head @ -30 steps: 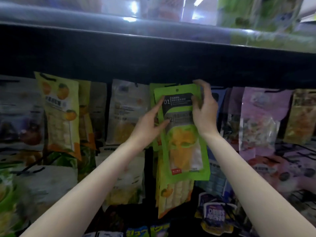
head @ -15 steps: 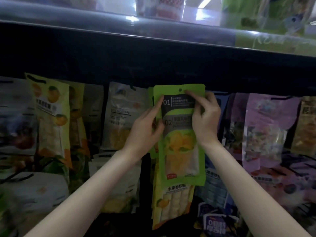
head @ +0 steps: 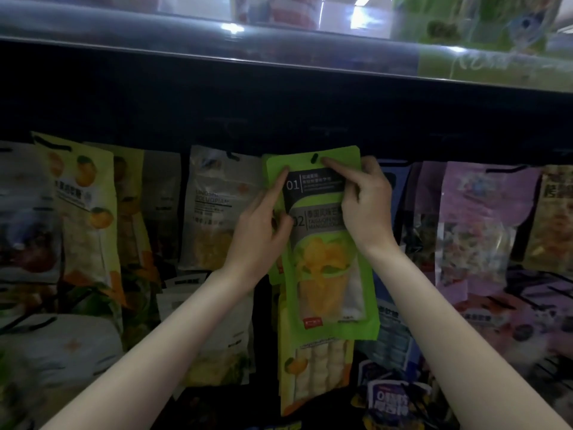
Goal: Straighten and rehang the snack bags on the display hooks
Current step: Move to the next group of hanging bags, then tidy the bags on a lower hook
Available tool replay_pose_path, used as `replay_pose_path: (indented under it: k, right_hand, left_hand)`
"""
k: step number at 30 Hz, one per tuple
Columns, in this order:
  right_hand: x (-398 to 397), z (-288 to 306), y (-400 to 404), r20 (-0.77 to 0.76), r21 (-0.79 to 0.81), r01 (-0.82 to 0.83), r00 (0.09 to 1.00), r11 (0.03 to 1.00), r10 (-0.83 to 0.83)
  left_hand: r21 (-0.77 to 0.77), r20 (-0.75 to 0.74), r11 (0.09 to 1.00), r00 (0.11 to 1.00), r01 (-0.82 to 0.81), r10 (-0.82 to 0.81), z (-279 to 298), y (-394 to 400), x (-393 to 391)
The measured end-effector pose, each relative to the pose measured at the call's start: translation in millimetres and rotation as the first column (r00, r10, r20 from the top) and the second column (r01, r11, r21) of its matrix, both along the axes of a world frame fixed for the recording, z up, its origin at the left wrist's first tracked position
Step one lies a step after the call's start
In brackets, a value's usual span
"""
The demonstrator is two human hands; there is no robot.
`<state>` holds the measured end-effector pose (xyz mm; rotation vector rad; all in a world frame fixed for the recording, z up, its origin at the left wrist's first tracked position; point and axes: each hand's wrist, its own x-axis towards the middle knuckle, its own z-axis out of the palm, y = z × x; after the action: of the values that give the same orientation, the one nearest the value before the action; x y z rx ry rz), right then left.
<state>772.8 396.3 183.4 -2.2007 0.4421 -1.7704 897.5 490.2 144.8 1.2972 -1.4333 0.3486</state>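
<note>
While our view tips up at a dim shop display, we see a dark panel under a glossy shelf edge (head: 279, 54) that catches ceiling light, well above both hands. Rows of soft plastic pouches hang below it, crowded and overlapping.

Between our hands hangs the flat bright-green plastic snack bag (head: 325, 243), glossy, with a black label band, a mango picture and a clear window; its slotted hang hole sits at the top edge, just above our fingertips. Our left hand (head: 263, 231) pinches the bag's left edge, index finger stretched up along the label, thumb curled on the front. Our right hand (head: 366, 209) grips the right edge, fingers curled, index tip pressed beside the slot.

Left of the left hand hang a crinkled white pouch (head: 217, 209) and a yellow-green pouch printed with oranges (head: 83, 209). Right of the right hand hangs a pale purple pouch (head: 483, 218). Below both hands a yellow bag with white sticks (head: 313, 373) shows.
</note>
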Motion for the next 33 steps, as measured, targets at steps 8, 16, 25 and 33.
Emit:
replay_pose_path:
  k: [8, 16, 25, 33]
  right_hand:
    - [30, -9, -17, -0.503, 0.008, 0.261, 0.835, 0.965, -0.222]
    - [44, -79, 52, -0.387, 0.14, 0.084, 0.922, 0.987, -0.023]
    - [97, -186, 48, -0.665, 0.507, 0.023, 0.646, 0.862, 0.374]
    - [100, -200, 52, -0.574, 0.584, -0.021, 0.697, 0.812, 0.431]
  left_hand:
    - [0.455, 0.0, 0.87, 0.977, -0.189, 0.212, 3, -9, 21]
    - [0.305, -0.074, 0.912, 0.948, -0.275, 0.31, -58, 66, 65]
    - [0.478, -0.209, 0.831, 0.883, -0.283, 0.421, -122, 122, 95]
    - [0.485, -0.214, 0.829, 0.882, -0.277, 0.42, -137, 134, 96]
